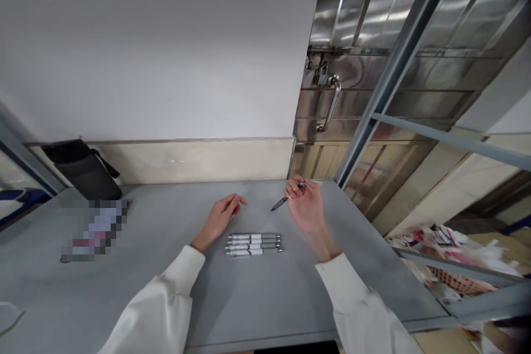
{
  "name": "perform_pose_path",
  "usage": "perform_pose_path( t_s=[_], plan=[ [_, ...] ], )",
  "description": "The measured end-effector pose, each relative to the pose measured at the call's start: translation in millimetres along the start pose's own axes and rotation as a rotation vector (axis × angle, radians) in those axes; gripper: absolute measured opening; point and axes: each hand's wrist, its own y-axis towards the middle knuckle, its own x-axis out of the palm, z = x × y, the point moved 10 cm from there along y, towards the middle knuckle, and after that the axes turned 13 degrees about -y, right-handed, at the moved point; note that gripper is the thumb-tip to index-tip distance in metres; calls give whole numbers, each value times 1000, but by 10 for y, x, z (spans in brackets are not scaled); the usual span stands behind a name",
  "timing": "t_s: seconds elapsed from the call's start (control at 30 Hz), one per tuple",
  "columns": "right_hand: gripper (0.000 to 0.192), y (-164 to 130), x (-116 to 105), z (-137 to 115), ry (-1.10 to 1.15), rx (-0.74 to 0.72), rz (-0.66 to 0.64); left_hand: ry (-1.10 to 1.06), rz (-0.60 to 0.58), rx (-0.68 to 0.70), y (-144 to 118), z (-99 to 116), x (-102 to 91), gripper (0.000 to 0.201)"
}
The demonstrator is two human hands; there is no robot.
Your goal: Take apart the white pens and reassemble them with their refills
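Right hand: the right hand point(307, 207) is hovering just above the grey tabletop point(257, 298), its fingers pinching a slim dark pen with a silver tip point(287, 198) near its upper end.
Held pen: it is slanting down and to the left, its tip pointing toward the table and hanging near the surface; whether it is touching cannot be told.
Left hand: the left hand point(219, 217) is lying palm down on the tabletop, fingers loosely curled and holding nothing, well apart from the right hand.
Row of pens: four white-and-grey pens point(254, 244) are lying side by side, parallel and touching or nearly so, on the table between the two forearms, just below both hands.
Sleeves: both arms are wearing cream-white long sleeves point(166, 310).
Far left: a black fabric pouch point(83, 168) is leaning against the wall at the table's back edge.
Behind: a stainless-steel door point(365, 55) with a curved pull handle point(329, 105) and a small padlock point(322, 73) is standing beyond the right hand.
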Motion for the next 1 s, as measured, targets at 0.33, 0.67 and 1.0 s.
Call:
perform_pose_path(
  t_s=[0.33,0.67,1.0],
  plan=[
    [21,12,-20,0,9,5,25,8,-9,-26,-5,-26,13,45],
    [22,-32,17,-59,3,-19,-1,7,-9,-16,-5,-15,13,45],
    [6,27,49,138,-301,-37,-16,-84,-35,35,-15,81,80,39]
  ],
)
